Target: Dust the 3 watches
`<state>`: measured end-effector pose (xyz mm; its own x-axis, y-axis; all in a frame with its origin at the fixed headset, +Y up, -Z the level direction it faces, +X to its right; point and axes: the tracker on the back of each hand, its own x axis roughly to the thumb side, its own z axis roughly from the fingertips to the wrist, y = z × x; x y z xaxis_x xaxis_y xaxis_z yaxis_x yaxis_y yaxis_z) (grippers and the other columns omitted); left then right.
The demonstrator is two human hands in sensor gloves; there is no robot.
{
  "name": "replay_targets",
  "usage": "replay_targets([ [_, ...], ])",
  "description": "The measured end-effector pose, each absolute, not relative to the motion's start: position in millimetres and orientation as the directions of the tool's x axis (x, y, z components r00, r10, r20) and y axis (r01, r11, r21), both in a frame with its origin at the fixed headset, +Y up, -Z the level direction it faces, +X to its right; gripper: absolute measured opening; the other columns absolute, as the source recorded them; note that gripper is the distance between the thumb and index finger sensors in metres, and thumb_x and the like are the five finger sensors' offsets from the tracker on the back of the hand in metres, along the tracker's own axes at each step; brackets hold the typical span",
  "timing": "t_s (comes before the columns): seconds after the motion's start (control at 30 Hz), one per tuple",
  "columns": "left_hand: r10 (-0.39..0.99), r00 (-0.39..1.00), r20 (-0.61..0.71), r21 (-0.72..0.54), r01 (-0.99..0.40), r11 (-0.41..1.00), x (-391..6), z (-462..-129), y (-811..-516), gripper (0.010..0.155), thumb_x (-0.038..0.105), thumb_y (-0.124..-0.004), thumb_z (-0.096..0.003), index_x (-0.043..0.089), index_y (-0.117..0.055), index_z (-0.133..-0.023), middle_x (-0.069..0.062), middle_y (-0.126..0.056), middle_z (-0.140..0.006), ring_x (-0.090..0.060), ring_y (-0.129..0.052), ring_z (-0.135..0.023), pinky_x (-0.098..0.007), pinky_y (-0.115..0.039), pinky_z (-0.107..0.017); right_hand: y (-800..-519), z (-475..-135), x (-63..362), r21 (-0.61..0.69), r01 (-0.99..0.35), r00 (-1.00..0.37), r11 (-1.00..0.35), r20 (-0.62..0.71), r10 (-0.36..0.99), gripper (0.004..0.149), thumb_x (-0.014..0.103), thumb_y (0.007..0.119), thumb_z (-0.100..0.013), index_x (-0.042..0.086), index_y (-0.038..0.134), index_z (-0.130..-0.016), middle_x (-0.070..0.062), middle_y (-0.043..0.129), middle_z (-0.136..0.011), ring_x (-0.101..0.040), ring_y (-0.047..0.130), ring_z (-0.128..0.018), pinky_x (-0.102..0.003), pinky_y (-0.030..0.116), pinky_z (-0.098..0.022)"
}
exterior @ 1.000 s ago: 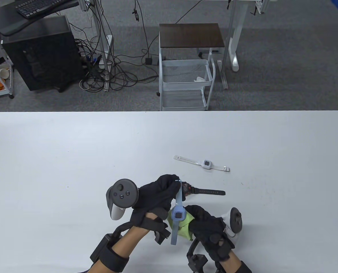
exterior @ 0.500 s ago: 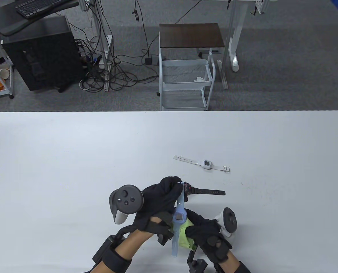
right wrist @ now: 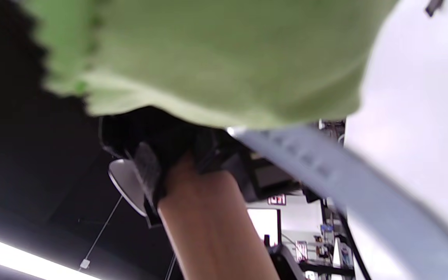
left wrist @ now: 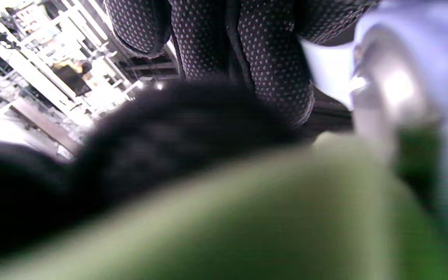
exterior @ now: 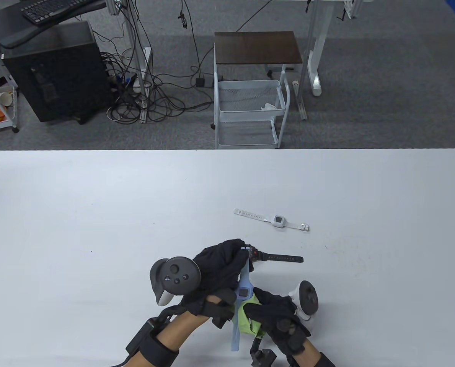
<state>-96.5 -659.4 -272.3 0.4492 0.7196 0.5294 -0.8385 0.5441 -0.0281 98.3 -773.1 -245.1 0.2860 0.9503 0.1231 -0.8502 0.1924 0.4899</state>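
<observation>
Blue watch [exterior: 243, 293]: left hand [exterior: 216, 263] pinched its strap, right hand [exterior: 279, 317] gripped green cloth [exterior: 246, 317], wiping its face. Black watch [exterior: 277, 258], white watch [exterior: 279, 220] beyond it looked undone; strap next.

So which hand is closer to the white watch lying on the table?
Left. The left hand sits just below-left of the white watch; the right hand is lower, nearer the table's front edge.

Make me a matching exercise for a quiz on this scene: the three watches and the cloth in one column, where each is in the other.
Things:
1. blue watch
2. white watch
3. black watch
4. green cloth

Places:
A. gripped in the right hand
B. lying farthest from the person
C. pinched by its strap in the left hand
D. lying just beyond the left hand's fingers

Pairs: 1-C, 2-B, 3-D, 4-A
</observation>
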Motion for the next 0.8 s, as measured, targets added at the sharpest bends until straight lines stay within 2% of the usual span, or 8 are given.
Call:
replay_targets([
  [0.2, 0.765, 0.387, 0.515, -0.07, -0.871, 0.487, -97.1, -273.9, -661.9, 0.044, 0.048, -0.067, -0.0603, 0.018, -0.07, -0.091, 0.012, -0.099, -0.067, -0.01, -0.098, -0.082, -0.043, -0.073, -0.07, -772.7, -246.5, 99.6, 0.46, -0.865, 0.303, 0.202, 0.158, 0.94, 0.05, 0.043, 0.084, -0.04, 0.012, 0.085, -0.079, -0.018, 0.092, -0.081, -0.042, 0.09, -0.071, -0.083, 0.03, -0.048],
  [0.37, 0.808, 0.323, 0.492, -0.12, -0.895, 0.431, -98.6, -277.3, -664.5, 0.044, 0.048, -0.066, -0.0604, 0.018, -0.069, -0.091, 0.012, -0.098, -0.067, -0.01, -0.098, -0.082, -0.044, -0.072, -0.069, -769.9, -248.1, 104.5, 0.41, -0.897, 0.262, 0.167, 0.186, 0.947, 0.051, 0.039, 0.084, -0.038, 0.008, 0.081, -0.078, -0.013, 0.101, -0.064, -0.031, 0.103, -0.054, -0.078, 0.04, -0.052],
  [0.53, 0.816, 0.308, 0.489, -0.136, -0.897, 0.42, -98.4, -277.6, -664.3, 0.043, 0.048, -0.066, -0.0605, 0.018, -0.069, -0.092, 0.012, -0.098, -0.068, -0.01, -0.097, -0.082, -0.044, -0.072, -0.07, -769.6, -250.4, 110.0, 0.384, -0.911, 0.238, 0.149, 0.194, 0.952, 0.053, 0.033, 0.084, -0.038, 0.01, 0.078, -0.085, -0.012, 0.098, -0.06, -0.03, 0.098, -0.047, -0.076, 0.043, -0.053],
  [0.6, 0.823, 0.298, 0.484, -0.145, -0.9, 0.411, -98.8, -277.9, -664.9, 0.044, 0.048, -0.066, -0.0605, 0.018, -0.069, -0.092, 0.012, -0.098, -0.068, -0.01, -0.097, -0.082, -0.044, -0.072, -0.07, -768.6, -250.2, 110.3, 0.409, -0.9, 0.244, 0.149, 0.192, 0.951, 0.06, 0.033, 0.083, -0.039, 0.015, 0.069, -0.094, -0.012, 0.098, -0.059, -0.03, 0.096, -0.046, -0.076, 0.043, -0.053],
  [0.63, 0.831, 0.286, 0.478, -0.152, -0.905, 0.399, -98.8, -278.2, -665.4, 0.044, 0.048, -0.066, -0.0605, 0.018, -0.069, -0.092, 0.012, -0.098, -0.068, -0.011, -0.097, -0.082, -0.044, -0.072, -0.07, -768.3, -249.5, 110.7, 0.398, -0.906, 0.241, 0.145, 0.203, 0.949, 0.059, 0.033, 0.083, -0.039, 0.016, 0.07, -0.094, -0.012, 0.099, -0.056, -0.03, 0.096, -0.043, -0.076, 0.043, -0.053],
  [0.8, 0.842, 0.269, 0.468, -0.168, -0.908, 0.383, -99.5, -278.8, -665.9, 0.044, 0.048, -0.066, -0.0606, 0.018, -0.069, -0.092, 0.012, -0.098, -0.068, -0.011, -0.097, -0.082, -0.044, -0.072, -0.07, -769.0, -250.4, 114.6, 0.368, -0.926, 0.178, 0.082, 0.234, 0.956, 0.049, 0.039, 0.085, -0.039, 0.013, 0.087, -0.08, -0.009, 0.102, -0.045, -0.027, 0.097, -0.033, -0.074, 0.049, -0.051],
])
